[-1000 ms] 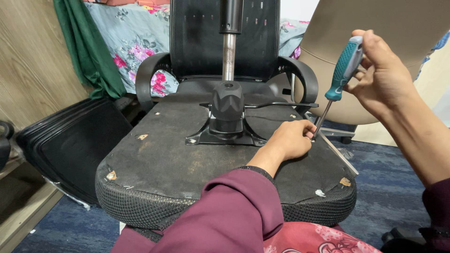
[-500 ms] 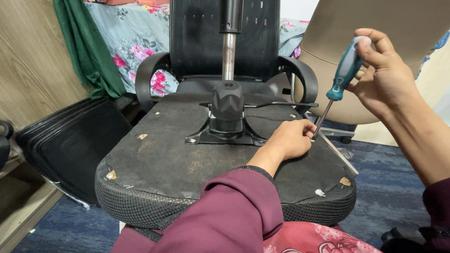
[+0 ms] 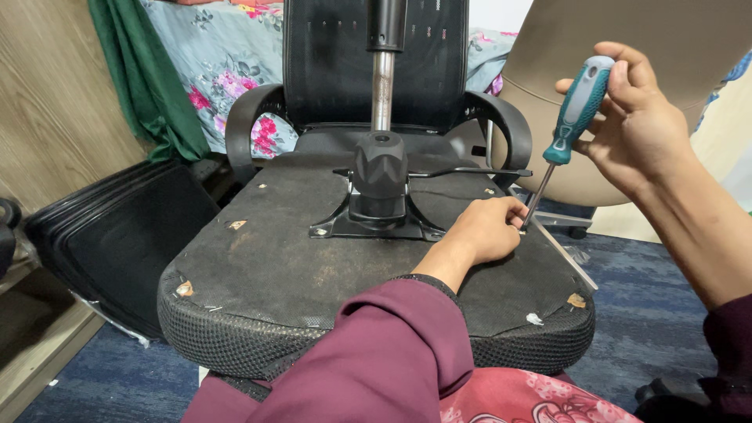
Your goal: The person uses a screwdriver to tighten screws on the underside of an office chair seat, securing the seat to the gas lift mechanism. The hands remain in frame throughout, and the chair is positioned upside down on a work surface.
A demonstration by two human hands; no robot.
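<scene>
on upturned chair seat (image 3: 274,258), screwdriver (image 3: 565,129) in right hand (image 3: 638,125), left hand (image 3: 486,231) steadying tip

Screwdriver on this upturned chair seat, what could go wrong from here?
1. The left hand has fingertips right beside the tip of the screwdriver; a slip could jab them.
2. The right hand holds the handle high and tilted, so the tip may cam out of the screw, which is hidden by the fingers.
3. The seat rests upturned near the person's lap; pushing hard could shift it.

Screwdriver (image 3: 570,117): rubbery teal handle, bright metal shaft; seat underside (image 3: 313,258): rough matt fabric.
</scene>
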